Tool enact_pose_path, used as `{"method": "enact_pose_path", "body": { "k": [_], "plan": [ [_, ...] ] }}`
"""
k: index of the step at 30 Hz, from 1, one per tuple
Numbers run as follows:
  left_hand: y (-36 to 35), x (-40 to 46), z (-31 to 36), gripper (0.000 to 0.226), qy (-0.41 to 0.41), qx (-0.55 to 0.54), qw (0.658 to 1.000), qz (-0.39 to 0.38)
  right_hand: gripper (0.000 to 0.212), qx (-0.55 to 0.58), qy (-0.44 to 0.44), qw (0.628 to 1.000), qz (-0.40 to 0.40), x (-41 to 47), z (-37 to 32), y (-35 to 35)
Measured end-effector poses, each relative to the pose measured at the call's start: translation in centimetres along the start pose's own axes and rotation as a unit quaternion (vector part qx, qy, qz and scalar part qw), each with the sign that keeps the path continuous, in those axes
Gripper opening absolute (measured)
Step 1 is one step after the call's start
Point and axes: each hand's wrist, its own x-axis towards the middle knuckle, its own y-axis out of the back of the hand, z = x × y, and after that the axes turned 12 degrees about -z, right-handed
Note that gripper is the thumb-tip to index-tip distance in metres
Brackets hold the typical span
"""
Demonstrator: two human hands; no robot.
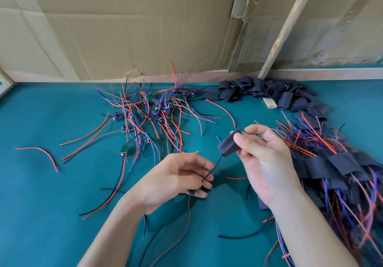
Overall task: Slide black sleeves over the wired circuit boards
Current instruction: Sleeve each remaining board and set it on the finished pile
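Beyond the right hand's (267, 159) grip lies a heap of empty black sleeves (269, 92); right of it, sleeved boards (335, 167) lie piled. That hand pinches one sleeve (229, 143) with wires (213, 167) running out its lower end. The left hand (176, 179), below, pinches those wires; bare boards (153, 109) lie beyond it.

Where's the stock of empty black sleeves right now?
In the head view, the pile of empty black sleeves lies at the far right of the green table, against the cardboard wall beside the leaning wooden stick, right of the bare circuit boards.
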Motion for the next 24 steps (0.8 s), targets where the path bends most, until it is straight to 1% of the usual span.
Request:
{"method": "enact_pose_path", "body": {
  "k": [4, 6, 8, 11, 17, 21, 24],
  "plan": [
    [0.2, 0.0, -0.1, 0.043, -0.015, 0.02, 1.0, -0.009, 0.031, 0.009, 0.019, 1.0, 0.011, 0.1, -0.2, 0.2],
    [0.2, -0.1, -0.2, 0.042, -0.022, 0.016, 1.0, -0.008, 0.031, 0.007, 0.022, 1.0, 0.011, 0.1, -0.2, 0.4],
    [0.1, 0.0, -0.2, 0.041, -0.04, 0.009, 0.999, -0.004, 0.031, -0.02, 0.016, 1.0, 0.011, 0.1, -0.1, 0.4],
    [0.0, 0.1, -0.1, 0.049, -0.065, -0.012, 0.998, -0.002, 0.032, -0.078, 0.006, 0.997, 0.007, 0.0, 0.2, 0.3],
    [0.0, 0.3, 0.1, 0.057, -0.1, -0.018, 0.995, 0.023, 0.044, -0.171, -0.033, 0.984, -0.026, -0.4, 1.1, -0.7],
    [-0.1, 0.3, 0.2, 0.058, -0.112, -0.019, 0.993, 0.03, 0.035, -0.199, -0.034, 0.979, -0.024, -0.6, 1.7, -0.9],
    [-0.1, 0.4, 0.1, 0.056, -0.112, -0.018, 0.993, 0.033, 0.028, -0.174, -0.032, 0.984, -0.028, -0.6, 1.5, -0.8]
  ]
}}
